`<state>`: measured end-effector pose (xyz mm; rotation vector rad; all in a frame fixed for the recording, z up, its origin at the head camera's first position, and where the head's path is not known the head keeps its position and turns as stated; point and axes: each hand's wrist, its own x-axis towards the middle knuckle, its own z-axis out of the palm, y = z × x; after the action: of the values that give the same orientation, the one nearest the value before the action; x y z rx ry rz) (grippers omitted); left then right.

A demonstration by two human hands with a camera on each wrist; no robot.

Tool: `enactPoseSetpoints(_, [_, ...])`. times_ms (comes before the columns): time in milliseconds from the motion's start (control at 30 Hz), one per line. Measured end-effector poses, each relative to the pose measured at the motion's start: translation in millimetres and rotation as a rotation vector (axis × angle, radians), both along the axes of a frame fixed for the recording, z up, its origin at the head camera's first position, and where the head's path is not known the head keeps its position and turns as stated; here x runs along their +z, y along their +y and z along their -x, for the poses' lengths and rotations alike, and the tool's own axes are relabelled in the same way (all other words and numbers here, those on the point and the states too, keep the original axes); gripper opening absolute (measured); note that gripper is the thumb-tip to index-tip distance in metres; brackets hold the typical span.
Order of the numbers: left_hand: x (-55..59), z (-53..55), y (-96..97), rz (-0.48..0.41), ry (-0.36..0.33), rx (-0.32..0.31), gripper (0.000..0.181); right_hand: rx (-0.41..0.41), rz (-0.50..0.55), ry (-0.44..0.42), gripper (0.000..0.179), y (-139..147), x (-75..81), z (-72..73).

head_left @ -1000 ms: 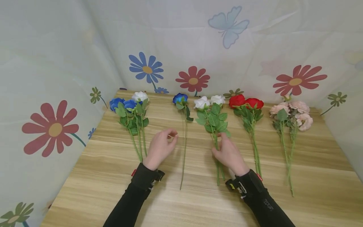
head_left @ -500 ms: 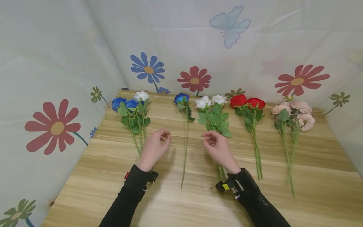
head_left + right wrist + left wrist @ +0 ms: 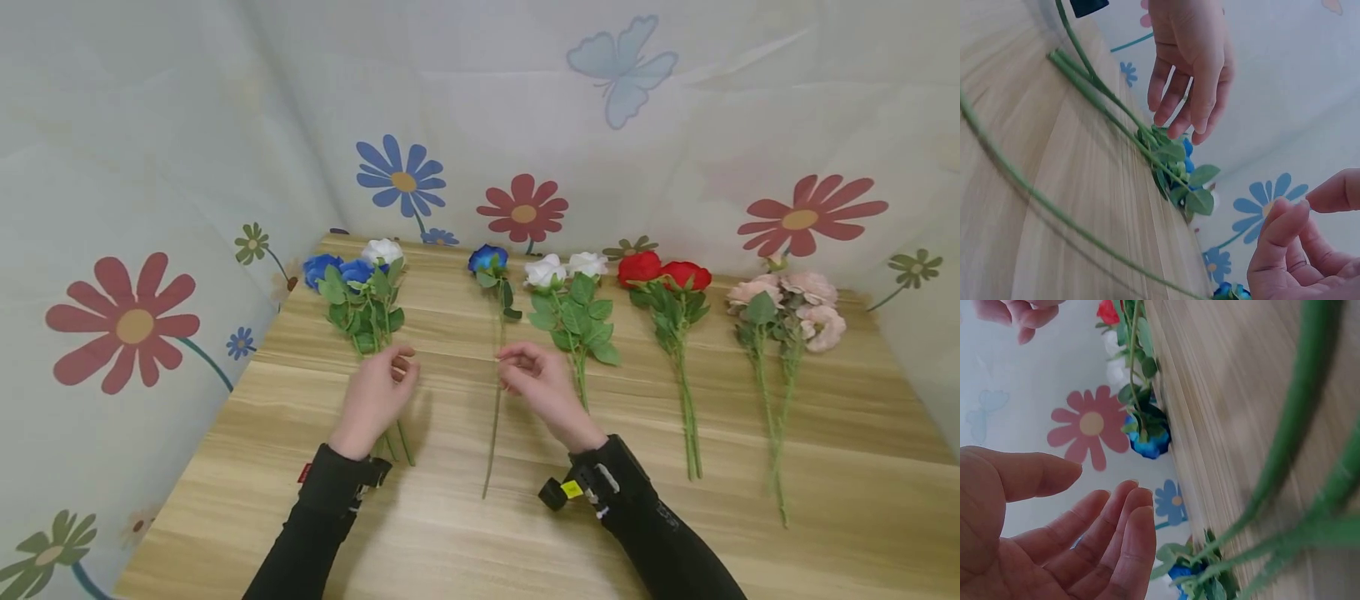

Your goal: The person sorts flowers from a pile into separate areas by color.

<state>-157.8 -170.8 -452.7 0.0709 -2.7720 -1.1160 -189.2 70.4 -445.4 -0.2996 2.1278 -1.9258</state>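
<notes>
In the head view my left hand point(image 3: 375, 396) hovers over the stems of a bunch of two blue roses point(image 3: 322, 271) and one white rose point(image 3: 382, 251). Its fingers are loosely bent with nothing between them, as the left wrist view also shows. My right hand point(image 3: 542, 385) overlaps the stem of a single blue rose point(image 3: 487, 258) in the head view. From the right wrist, that long stem point(image 3: 1054, 220) runs along the table apart from the curved fingertips point(image 3: 1288, 219). Two white roses point(image 3: 545, 271) lie just right of it, their lower stems hidden behind this hand.
Two red roses point(image 3: 640, 269) lie to the right of the white ones, and a bunch of pale pink flowers point(image 3: 821, 327) is farthest right. All rest on a wooden table point(image 3: 450, 550), heads toward a printed cloth backdrop point(image 3: 495, 100).
My right hand has left the white roses' stems and moved left to the single blue rose. My left hand has moved left over the blue and white bunch. The flowers stay put.
</notes>
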Motion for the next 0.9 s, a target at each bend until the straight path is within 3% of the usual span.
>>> enactPoseSetpoints(433, [-7.0, -11.6, -31.3, 0.116, -0.051, 0.067, 0.034, 0.105, 0.053, -0.078, 0.032, -32, -6.9, -4.5])
enactPoseSetpoints(700, [-15.9, -18.4, -36.8, 0.153, -0.155, 0.067, 0.033, 0.129, 0.057, -0.105, 0.031, -40, -8.1, -9.4])
enactPoseSetpoints(900, [-17.9, -20.4, -35.8, 0.191, -0.182, 0.061, 0.028, 0.144, 0.058, -0.121, 0.032, -40, -12.6, -9.8])
